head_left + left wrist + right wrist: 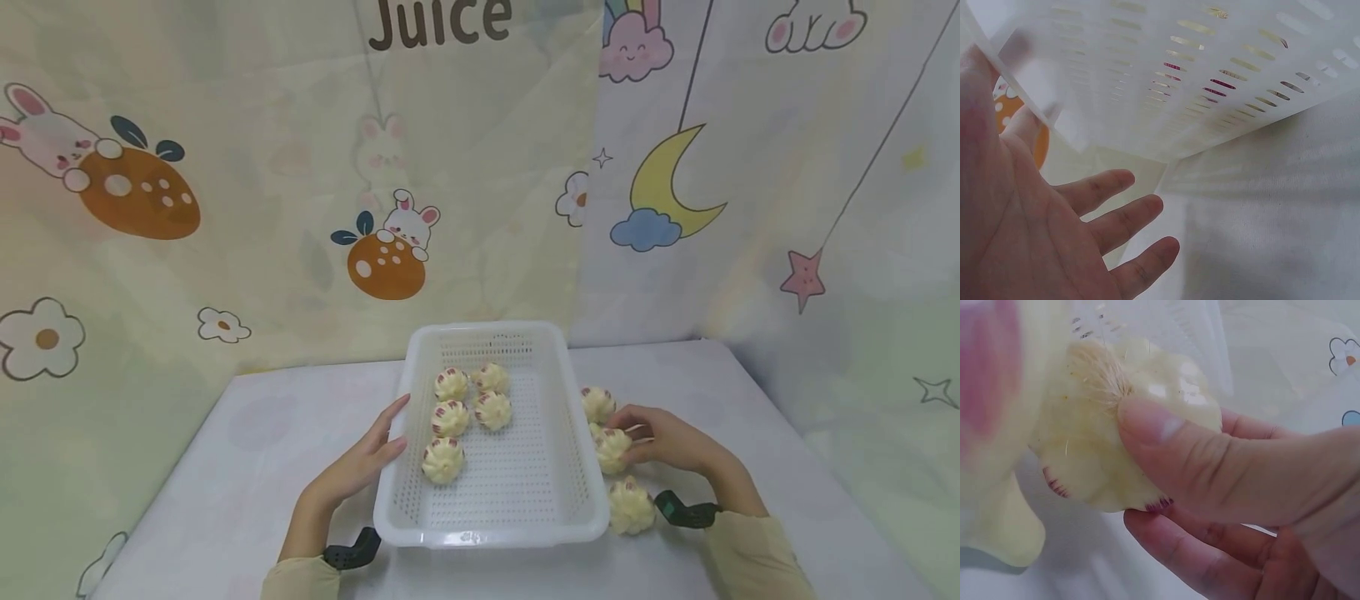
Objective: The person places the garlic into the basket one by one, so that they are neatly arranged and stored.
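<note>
A white plastic basket with slotted walls stands in the middle of the table, several purple-streaked garlic bulbs in its left half. At its left rim, my left hand rests with thumb and index finger at the edge; in the left wrist view the other fingers stretch out below, beside the wall. Just outside the right wall, my right hand pinches a garlic bulb, the thumb by its root tuft. One garlic bulb lies behind that hand, and another garlic bulb nearer me.
The table has a white cover. Behind it hangs a cartoon-printed cloth, and more printed cloth stands along the right side. A dark wrist device is on my left wrist, and another dark device is on the right.
</note>
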{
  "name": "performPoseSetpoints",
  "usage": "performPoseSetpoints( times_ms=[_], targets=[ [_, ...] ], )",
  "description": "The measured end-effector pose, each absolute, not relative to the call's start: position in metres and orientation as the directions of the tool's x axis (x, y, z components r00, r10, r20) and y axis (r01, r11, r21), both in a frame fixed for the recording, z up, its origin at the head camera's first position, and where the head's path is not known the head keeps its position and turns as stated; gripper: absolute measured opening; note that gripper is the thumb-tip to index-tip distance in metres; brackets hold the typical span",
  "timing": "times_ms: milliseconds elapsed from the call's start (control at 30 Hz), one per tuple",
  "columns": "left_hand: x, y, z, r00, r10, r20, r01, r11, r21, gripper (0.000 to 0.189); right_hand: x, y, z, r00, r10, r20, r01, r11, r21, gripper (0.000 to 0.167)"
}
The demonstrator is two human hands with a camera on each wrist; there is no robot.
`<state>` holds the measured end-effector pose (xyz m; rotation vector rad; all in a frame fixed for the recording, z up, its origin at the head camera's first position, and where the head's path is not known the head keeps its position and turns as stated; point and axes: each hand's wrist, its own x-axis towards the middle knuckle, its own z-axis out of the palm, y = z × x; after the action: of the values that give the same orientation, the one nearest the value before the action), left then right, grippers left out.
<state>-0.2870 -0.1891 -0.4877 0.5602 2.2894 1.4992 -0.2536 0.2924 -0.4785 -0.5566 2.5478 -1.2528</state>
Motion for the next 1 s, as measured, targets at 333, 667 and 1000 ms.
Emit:
performPoseSetpoints(
  times_ms=[333,667,1000],
  targets=[
    [-0.289,-0.188,-0.49,-0.853,0.517,-0.065,0.144,0.354,0.924,0.064,-0.248,0.299,-0.469,-0.921,-0.39,-0.013,-0.244,0.6,-0.762,0.041],
    [-0.288,-0.188,-0.489,-0.864,0.498,-0.076,0.136,0.376,0.916,0.064,-0.247,0.298,-0.457,-0.95,-0.311,0.002,-0.194,0.587,-0.786,0.045],
    [-0.29,-0.189,-0.491,-0.865,0.495,-0.079,0.133,0.378,0.916,0.064,-0.245,0.288,-0.449,-0.979,-0.196,0.055,-0.163,0.592,-0.789,0.051]
  ],
)
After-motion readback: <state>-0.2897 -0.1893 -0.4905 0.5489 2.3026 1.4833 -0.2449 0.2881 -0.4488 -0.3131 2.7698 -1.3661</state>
